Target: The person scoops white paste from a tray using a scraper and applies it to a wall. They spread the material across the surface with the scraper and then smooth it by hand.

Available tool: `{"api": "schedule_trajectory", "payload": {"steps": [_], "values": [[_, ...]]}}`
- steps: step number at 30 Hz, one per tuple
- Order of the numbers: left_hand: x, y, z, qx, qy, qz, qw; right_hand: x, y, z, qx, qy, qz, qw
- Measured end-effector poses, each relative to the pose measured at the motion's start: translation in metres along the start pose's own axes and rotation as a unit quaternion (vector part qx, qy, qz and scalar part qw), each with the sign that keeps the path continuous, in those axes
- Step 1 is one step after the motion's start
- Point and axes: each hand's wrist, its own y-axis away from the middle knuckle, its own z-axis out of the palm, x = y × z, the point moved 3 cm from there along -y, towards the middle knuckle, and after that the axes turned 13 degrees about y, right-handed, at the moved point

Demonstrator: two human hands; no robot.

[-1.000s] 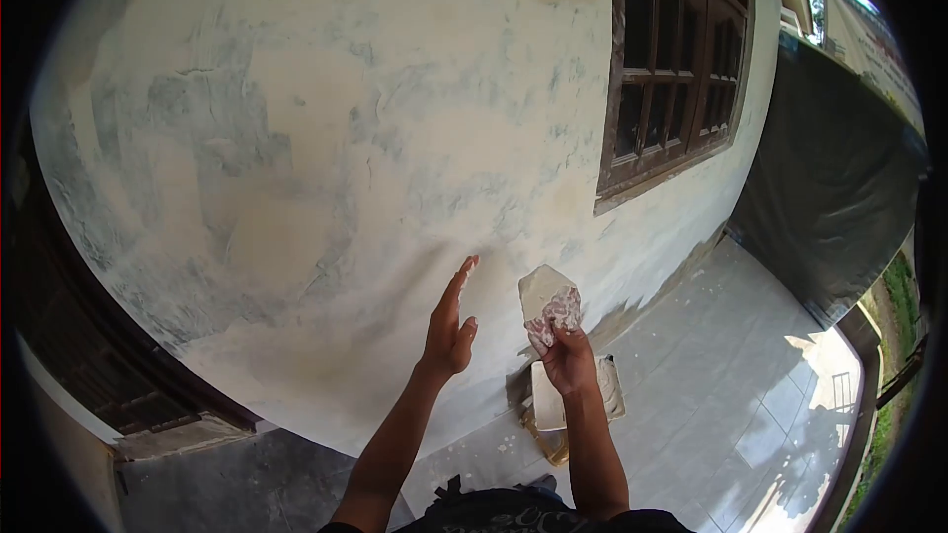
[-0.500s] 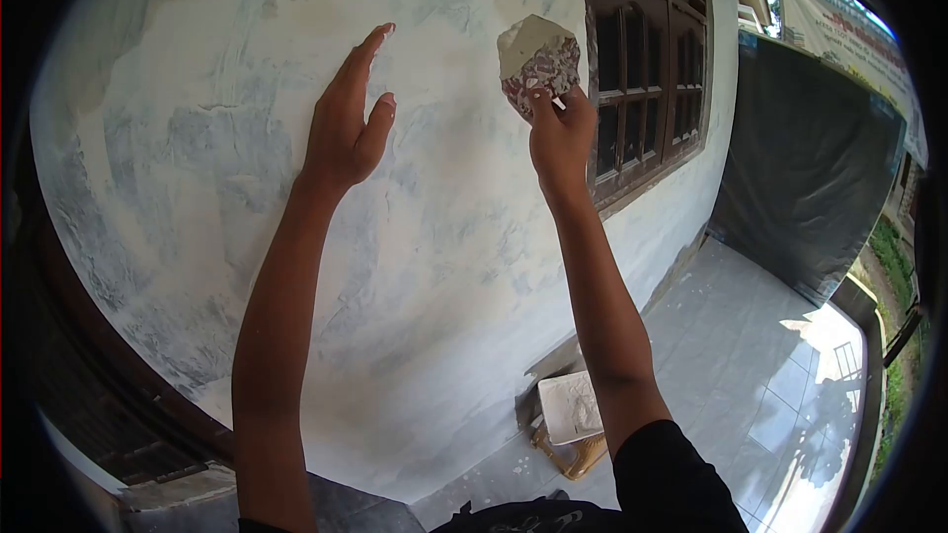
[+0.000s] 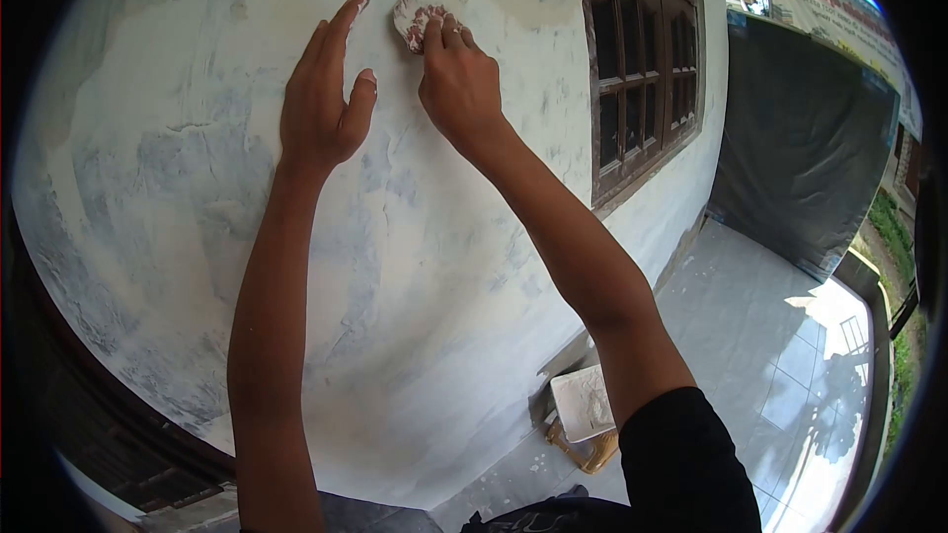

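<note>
A flat, putty-caked spreader (image 3: 415, 20) with reddish patches is held against the upper part of the wall (image 3: 434, 266). My right hand (image 3: 462, 79) is shut on it, fingers pressed over its near face. To the left, my left hand (image 3: 321, 89) is raised close to the wall with fingers stretched out and thumb apart, holding nothing. White putty marks its thumb and index fingertip. Patchy white and bluish-grey filler covers the wall's surface around both hands.
A brown wooden window (image 3: 647, 69) is set in the wall at right. Low by the wall, a white tray (image 3: 585, 403) of white paste rests on a yellowish stand (image 3: 592, 452). Beyond the tiled floor (image 3: 721, 306) hangs a dark sheet (image 3: 805, 138).
My right hand has swung left and slightly up, bringing the spreader from near the window to the wall beside my left hand. My left hand has shifted slightly up and left in view.
</note>
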Motion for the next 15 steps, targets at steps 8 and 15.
{"api": "schedule_trajectory", "payload": {"steps": [8, 15], "values": [[-0.002, 0.001, 0.001, 0.001, -0.029, 0.001, 1.000, 0.047, -0.007, -0.044, 0.023, -0.152, 0.107, 0.982], [-0.003, 0.002, 0.000, 0.005, -0.014, 0.001, 1.000, 0.045, -0.067, 0.016, -0.025, -0.002, 0.094, 0.995]]}}
